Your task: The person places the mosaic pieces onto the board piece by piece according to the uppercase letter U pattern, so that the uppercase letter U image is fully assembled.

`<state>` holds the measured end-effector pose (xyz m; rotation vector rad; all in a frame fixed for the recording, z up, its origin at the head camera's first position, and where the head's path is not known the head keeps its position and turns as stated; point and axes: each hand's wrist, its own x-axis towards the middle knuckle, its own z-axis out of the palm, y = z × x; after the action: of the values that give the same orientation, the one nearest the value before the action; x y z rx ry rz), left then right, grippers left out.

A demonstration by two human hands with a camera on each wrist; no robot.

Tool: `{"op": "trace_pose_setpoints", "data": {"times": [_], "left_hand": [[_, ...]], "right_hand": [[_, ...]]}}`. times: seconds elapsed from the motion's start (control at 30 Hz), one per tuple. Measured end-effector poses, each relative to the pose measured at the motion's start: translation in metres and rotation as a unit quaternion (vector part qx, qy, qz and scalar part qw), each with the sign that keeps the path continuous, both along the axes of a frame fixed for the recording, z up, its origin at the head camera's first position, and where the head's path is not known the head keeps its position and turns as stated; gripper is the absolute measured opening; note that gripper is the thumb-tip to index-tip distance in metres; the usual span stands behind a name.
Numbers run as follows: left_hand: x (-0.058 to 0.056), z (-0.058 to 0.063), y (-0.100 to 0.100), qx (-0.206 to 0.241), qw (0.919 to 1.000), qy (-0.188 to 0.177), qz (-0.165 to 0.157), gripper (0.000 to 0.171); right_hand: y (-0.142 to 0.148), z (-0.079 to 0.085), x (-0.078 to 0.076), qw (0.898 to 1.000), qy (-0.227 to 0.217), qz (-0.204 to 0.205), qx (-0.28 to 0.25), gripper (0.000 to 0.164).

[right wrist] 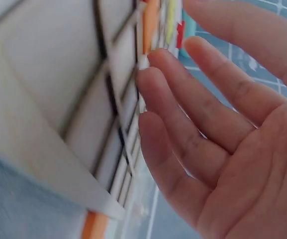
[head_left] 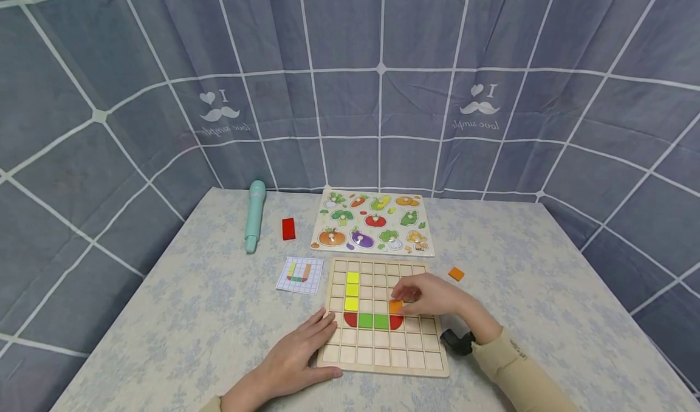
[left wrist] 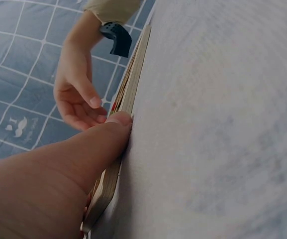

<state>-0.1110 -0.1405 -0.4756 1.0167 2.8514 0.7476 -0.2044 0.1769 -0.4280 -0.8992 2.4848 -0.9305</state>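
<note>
A wooden grid board (head_left: 383, 360) lies in front of me. It carries a column of yellow tiles (head_left: 352, 290), two green tiles (head_left: 374, 321) and rounded red pieces (head_left: 350, 319) at both ends of the green row. An orange tile (head_left: 395, 307) sits above the right red piece. Beside this tile is my right hand (head_left: 432, 295), thumb and index finger apart with no piece visible between them; its other fingers bend loosely in the right wrist view. My left hand (head_left: 298, 360) rests on the board's left edge, its thumb along the near corner.
A pattern card (head_left: 301, 275) lies left of the board. Behind are a vegetable puzzle (head_left: 394, 214), a red piece (head_left: 288, 229) and a teal microphone-shaped object (head_left: 254, 214). A loose orange tile (head_left: 456, 273) lies to the right. Tile-patterned cloth (head_left: 350, 108) hangs around the table.
</note>
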Motion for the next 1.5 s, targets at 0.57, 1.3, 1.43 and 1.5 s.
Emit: {"op": "trace_pose_setpoints", "data": {"times": [0.57,1.3,1.43,1.5], "left_hand": [[-0.001,-0.001,0.0,0.007,1.0,0.005,-0.003,0.081],[-0.002,-0.001,0.0,0.003,1.0,-0.001,-0.005,0.081],[-0.001,0.0,0.0,0.004,0.9999,-0.012,-0.003,0.082],[-0.001,0.0,0.0,0.003,0.9999,-0.015,-0.003,0.082]], "right_hand": [[0.062,0.018,0.001,0.978,0.096,-0.17,-0.079,0.028],[0.078,-0.016,-0.008,0.982,0.014,-0.179,-0.059,0.035],[0.078,-0.018,-0.008,0.983,0.014,-0.176,-0.05,0.035],[0.078,-0.019,-0.008,0.983,0.015,-0.175,-0.048,0.034]]}}
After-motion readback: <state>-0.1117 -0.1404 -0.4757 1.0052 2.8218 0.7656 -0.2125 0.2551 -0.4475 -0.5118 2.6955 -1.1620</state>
